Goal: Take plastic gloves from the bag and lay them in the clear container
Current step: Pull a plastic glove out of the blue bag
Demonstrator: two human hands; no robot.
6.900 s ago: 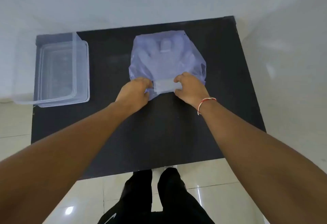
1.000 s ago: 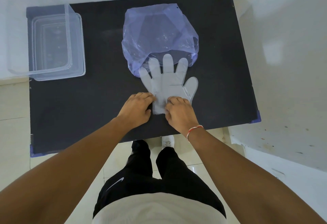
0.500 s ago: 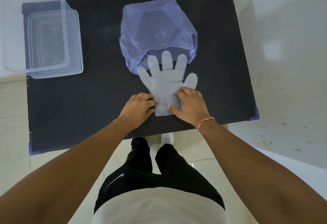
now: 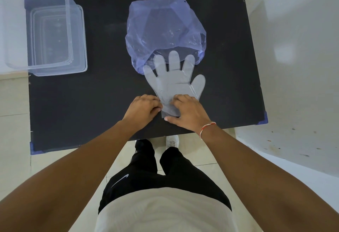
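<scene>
On dark surface [image 4: 91, 103]: plastic glove [image 4: 174, 83] flat, cuff toward person, tips at bag [image 4: 163, 31] mouth. Left hand [image 4: 142, 108] fingers curled at cuff edge; right hand [image 4: 189, 111] fingers spread, pressing cuff. Clear container [image 4: 77, 35] far left, nearer left hand.

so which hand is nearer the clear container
Left. The left hand sits at the glove's cuff on the side facing the clear container; the right hand lies beyond it, farther away.
</scene>
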